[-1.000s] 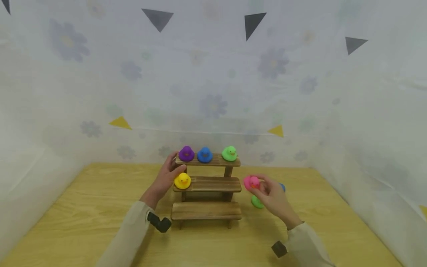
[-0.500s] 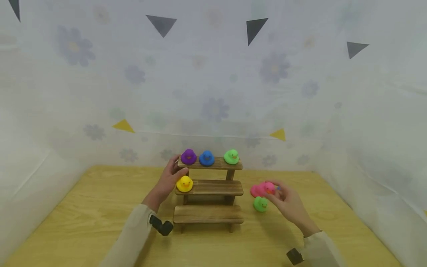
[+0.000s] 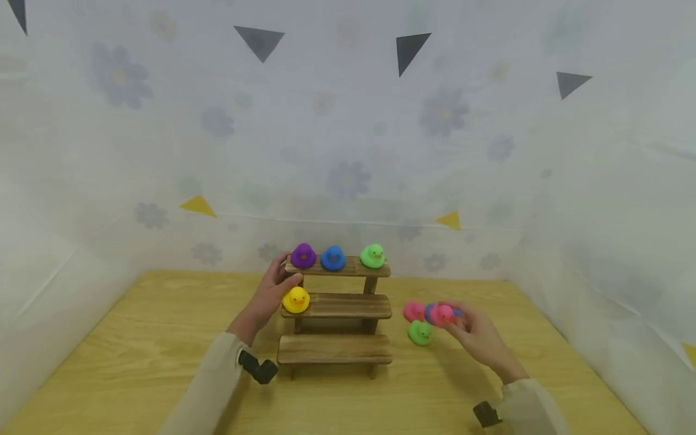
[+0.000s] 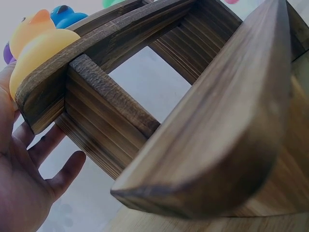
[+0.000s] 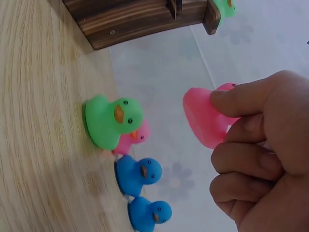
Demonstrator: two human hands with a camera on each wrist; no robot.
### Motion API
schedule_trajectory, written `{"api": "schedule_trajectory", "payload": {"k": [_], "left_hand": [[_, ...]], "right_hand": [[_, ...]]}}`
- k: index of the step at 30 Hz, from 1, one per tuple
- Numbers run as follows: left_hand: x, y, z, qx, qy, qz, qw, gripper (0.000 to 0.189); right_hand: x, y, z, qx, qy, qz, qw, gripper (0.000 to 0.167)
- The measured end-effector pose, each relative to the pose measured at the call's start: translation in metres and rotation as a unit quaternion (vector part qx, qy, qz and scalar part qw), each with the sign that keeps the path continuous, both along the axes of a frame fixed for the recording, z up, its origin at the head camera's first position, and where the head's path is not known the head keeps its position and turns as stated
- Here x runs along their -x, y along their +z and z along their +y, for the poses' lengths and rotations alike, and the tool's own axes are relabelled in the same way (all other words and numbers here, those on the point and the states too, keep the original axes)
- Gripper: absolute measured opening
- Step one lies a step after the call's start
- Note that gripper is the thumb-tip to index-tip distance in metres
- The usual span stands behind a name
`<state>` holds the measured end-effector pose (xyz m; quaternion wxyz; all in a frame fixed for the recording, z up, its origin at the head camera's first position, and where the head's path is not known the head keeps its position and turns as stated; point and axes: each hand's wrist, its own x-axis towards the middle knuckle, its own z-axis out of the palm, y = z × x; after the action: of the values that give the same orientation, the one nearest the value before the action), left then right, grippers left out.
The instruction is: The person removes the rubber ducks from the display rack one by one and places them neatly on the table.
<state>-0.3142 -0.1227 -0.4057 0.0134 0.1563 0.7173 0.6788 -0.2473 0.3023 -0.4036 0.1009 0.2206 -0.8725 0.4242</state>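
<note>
In the head view, the held pink duck (image 3: pixel 443 315) and the right hand (image 3: pixel 483 341) hide most of 2 blue ducks (image 5: pixel 137 176). In the right wrist view, that hand covers most of the held duck's head, a green duck (image 5: pixel 108 123) hides much of another pink duck (image 5: pixel 126 141), and the top edge crops the wooden stand (image 5: pixel 140 23). In the left wrist view, the yellow duck (image 4: pixel 41 53) hides most of a purple duck (image 4: pixel 7 54).

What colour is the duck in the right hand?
Pink; the held duck shows best in the right wrist view.
</note>
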Motion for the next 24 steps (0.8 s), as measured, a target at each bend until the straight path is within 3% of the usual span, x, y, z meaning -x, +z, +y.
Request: {"api": "schedule_trajectory", "payload": {"k": [8, 15, 24], "left_hand": [[0.003, 0.001, -0.002, 0.005, 0.004, 0.0, 1.0, 0.069], [0.005, 0.003, 0.001, 0.003, -0.004, 0.001, 1.0, 0.069], [0.001, 0.0, 0.001, 0.01, 0.004, -0.007, 0.9999, 0.071]], "right_hand": [[0.007, -0.004, 0.011, -0.062, 0.0, 0.008, 0.998, 0.036], [0.007, -0.011, 0.018, -0.06, 0.009, -0.048, 0.997, 0.032], [0.011, -0.023, 0.023, -0.067, 0.013, -0.086, 0.9939, 0.035]]}}
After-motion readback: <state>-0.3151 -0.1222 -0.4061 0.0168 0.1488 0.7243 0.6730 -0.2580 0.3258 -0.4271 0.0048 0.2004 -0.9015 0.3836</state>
